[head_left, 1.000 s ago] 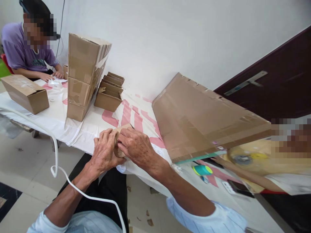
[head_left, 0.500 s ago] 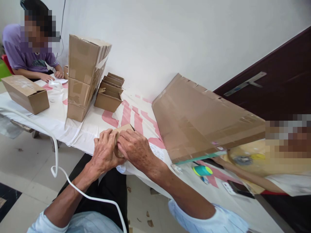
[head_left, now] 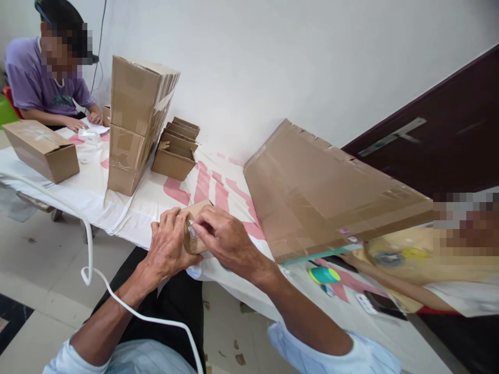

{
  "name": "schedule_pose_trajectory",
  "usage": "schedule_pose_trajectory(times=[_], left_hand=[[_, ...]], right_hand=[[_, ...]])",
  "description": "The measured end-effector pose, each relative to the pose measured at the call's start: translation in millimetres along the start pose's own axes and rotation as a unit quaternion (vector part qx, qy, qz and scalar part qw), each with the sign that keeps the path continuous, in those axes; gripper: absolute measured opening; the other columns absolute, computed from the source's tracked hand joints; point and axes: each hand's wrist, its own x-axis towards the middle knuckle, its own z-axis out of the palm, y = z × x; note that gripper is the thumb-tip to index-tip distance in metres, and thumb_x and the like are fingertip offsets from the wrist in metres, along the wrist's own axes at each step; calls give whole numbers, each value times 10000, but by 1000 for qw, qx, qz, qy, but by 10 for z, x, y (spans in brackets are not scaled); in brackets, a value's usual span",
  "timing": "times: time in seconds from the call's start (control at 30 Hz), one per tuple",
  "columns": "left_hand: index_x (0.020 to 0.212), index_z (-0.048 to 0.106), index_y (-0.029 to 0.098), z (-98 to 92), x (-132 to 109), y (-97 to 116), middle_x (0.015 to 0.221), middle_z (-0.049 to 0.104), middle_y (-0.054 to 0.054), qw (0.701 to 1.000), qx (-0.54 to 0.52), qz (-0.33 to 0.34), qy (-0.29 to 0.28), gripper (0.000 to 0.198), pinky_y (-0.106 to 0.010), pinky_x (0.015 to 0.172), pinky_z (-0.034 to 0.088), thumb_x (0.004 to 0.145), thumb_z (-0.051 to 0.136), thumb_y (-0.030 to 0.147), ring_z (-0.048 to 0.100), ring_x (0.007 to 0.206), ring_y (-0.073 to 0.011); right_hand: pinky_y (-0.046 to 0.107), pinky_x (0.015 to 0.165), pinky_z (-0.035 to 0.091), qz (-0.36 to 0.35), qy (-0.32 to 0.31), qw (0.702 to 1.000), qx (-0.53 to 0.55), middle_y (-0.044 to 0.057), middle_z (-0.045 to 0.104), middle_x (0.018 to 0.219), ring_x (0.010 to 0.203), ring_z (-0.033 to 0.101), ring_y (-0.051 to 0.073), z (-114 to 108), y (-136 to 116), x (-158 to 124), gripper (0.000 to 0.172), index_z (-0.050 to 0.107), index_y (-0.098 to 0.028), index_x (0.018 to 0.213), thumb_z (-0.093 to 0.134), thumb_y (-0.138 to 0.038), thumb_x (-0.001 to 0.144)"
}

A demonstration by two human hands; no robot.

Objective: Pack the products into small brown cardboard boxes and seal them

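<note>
At the table's near edge both my hands hold a small brown cardboard box (head_left: 194,210). My left hand (head_left: 168,244) is closed round its left end. My right hand (head_left: 222,236) grips its right side, the fingertips pinching at a small label or tape piece on the box's near face. The box rests on the white cloth with pink lettering (head_left: 210,187). Most of the box is hidden by my fingers.
A tall stack of flat cartons (head_left: 136,119) and open small boxes (head_left: 175,150) stand behind. A large cardboard sheet (head_left: 323,192) leans at the right. A closed box (head_left: 41,149) lies far left by a seated person (head_left: 42,83). Another person's arm (head_left: 390,280) and a teal-yellow object (head_left: 324,274) are at the right. A white cable (head_left: 91,249) hangs at left.
My right hand has lifted and shifted slightly right, uncovering the box's near face with a small label; the left hand stays put.
</note>
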Motion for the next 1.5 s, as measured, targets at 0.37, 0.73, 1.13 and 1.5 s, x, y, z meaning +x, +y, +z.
schedule_pose_trajectory(times=[0.37,0.73,1.13,1.5], left_hand=[[1485,464,282,-34,33,-263,1544,533,-182,998,-19,18,53,1013,-647,1081,465,616,974,383,512,1415,-453],[1466,531,213,-202,160,-673,1496,574,-172,994,-30,72,81,937,-582,1177,494,689,904,581,565,1397,-409],[1496,540,186,-302,259,-622,1512,586,-195,997,-3,30,65,1105,-589,984,602,643,830,824,615,1333,-453],[1497,570,216,-292,289,-621,1546,588,-196,997,19,10,69,1071,-640,949,611,605,859,734,617,1344,-497]], right_hand=[[305,698,528,188,36,894,405,9,672,744,703,608,149,-398,193,-91,387,704,-197,789,808,-564,853],[310,672,559,308,288,874,242,10,699,734,670,615,159,-322,1581,-1219,376,717,-211,810,769,-583,821],[327,767,512,410,266,871,58,43,724,779,779,642,205,521,2688,-2062,207,655,-220,768,554,-378,853],[316,843,446,435,135,887,-76,94,730,955,915,627,223,692,3068,-2030,198,685,-202,845,515,-178,943]])
